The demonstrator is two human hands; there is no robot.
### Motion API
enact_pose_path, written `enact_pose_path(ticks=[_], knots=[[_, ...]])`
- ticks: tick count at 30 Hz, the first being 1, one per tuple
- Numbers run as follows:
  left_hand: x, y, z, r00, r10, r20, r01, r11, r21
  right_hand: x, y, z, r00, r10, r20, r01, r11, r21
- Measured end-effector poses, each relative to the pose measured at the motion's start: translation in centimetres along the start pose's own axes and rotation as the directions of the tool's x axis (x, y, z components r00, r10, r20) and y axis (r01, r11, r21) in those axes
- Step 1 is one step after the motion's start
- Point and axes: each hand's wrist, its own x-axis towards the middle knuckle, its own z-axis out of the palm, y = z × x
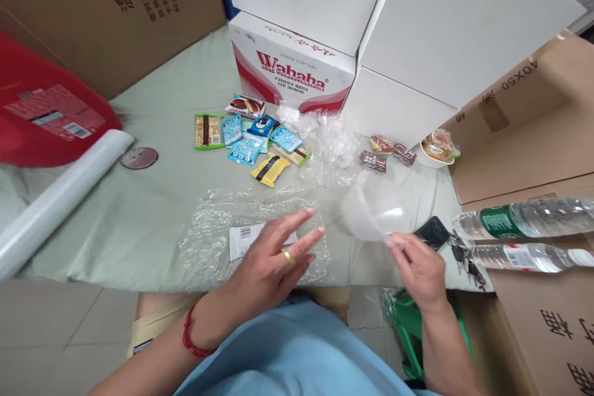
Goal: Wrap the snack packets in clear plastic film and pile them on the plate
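My right hand [417, 266] pinches the near rim of a translucent white plastic bowl [374, 207], which is slightly blurred and tilted above the cloth. With fingers spread and nothing in it, my left hand [276, 253] hovers over the near edge of the table. Beneath that hand lies a flat clear plastic bag [208, 232] with a white barcode label [240, 242], partly covered by the fingers. Beyond the bowl sits crumpled clear plastic wrap [331, 142]. Several small snack packets are piled left of it, among them a yellow one [270, 169] and a blue one [245, 148].
Brown snack packets [374, 161] and a filled white bowl [434, 158] stand at the right. A phone [432, 233], keys [466, 260] and two water bottles [520, 221] lie near the right edge. A white roll [65, 198], red container [51, 105] and Wahaha box [292, 68] border the table.
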Motion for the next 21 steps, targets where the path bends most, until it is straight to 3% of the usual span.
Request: enact_pose_path(ticks=[2,4,6,8,10,11,14,15,17,21], knots=[[-1.9,-1.4,-0.4,0.992,-0.096,-0.078,0.104,0.989,0.108,-1.0,3.1,-0.2,0.985,0.122,-0.119,-0.141,0.975,-0.171],[-4.1,-3.2,-1.0,0.967,-0.205,-0.154,0.235,0.948,0.214,-1.9,5.9,-0.2,0.966,0.22,-0.138,-0.25,0.932,-0.264],[-6.4,-5.2,-1.8,0.919,-0.336,-0.204,0.383,0.882,0.273,-2.1,7.9,-0.2,0.951,0.308,-0.022,-0.303,0.916,-0.262],[-8.2,-7.1,-2.5,0.865,-0.448,-0.225,0.5,0.803,0.324,-1.2,8.8,-0.9,0.917,0.358,0.175,-0.324,0.925,-0.197],[-9.4,-8.6,-2.9,0.835,-0.516,-0.189,0.546,0.74,0.393,1.1,8.9,-2.2,0.887,0.359,0.29,-0.338,0.933,-0.122],[-9.8,-9.0,-2.9,0.823,-0.542,-0.168,0.556,0.711,0.431,2.9,8.9,-3.0,0.891,0.352,0.287,-0.339,0.936,-0.096],[-10.4,-9.6,-2.6,0.81,-0.566,-0.152,0.559,0.669,0.489,9.6,9.6,-3.9,0.955,0.272,0.121,-0.263,0.961,-0.089],[-10.5,-9.6,-2.4,0.813,-0.558,-0.165,0.56,0.672,0.484,12.0,10.2,-3.3,0.966,0.233,0.111,-0.222,0.969,-0.109],[-10.7,-9.5,-2.1,0.821,-0.538,-0.188,0.557,0.685,0.469,16.5,12.1,-0.7,0.954,0.187,0.234,-0.156,0.977,-0.145],[-11.1,-9.5,-2.0,0.844,-0.497,-0.201,0.525,0.69,0.498,22.2,16.0,6.5,0.778,0.277,0.564,-0.152,0.954,-0.258]])
